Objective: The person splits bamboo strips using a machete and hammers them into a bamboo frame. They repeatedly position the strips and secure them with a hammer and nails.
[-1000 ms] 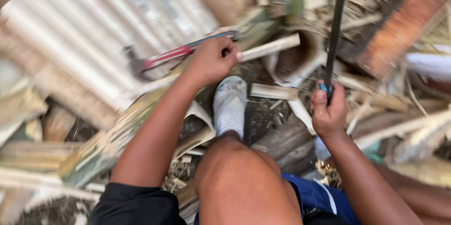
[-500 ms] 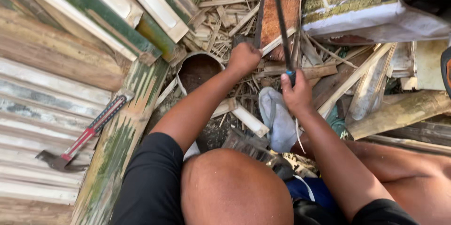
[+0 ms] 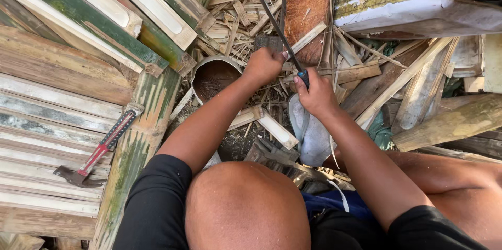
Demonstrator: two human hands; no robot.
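Observation:
My right hand (image 3: 315, 95) is shut on the blue-tipped handle of a long dark blade (image 3: 272, 17) that slants up and to the left over a heap of bamboo scraps. My left hand (image 3: 264, 65) is a closed fist just left of the blade, thumb touching it, gripping a short bamboo piece that is mostly hidden under the hand. Both hands are over split bamboo strips (image 3: 238, 4), in front of my bent knee (image 3: 246, 203).
A red-and-black handled hammer (image 3: 99, 150) lies on flattened bamboo slats (image 3: 47, 119) at the left. A cut bamboo tube (image 3: 214, 77) gapes beside my left forearm. My grey shoe (image 3: 314, 137) rests below the hands. A brown plank (image 3: 308, 4) and a worn tin container (image 3: 418, 4) lie beyond.
My left hand has left the hammer, which now lies on the slats, and has come in beside the blade. The view has swung, and the blade has tilted over to the left.

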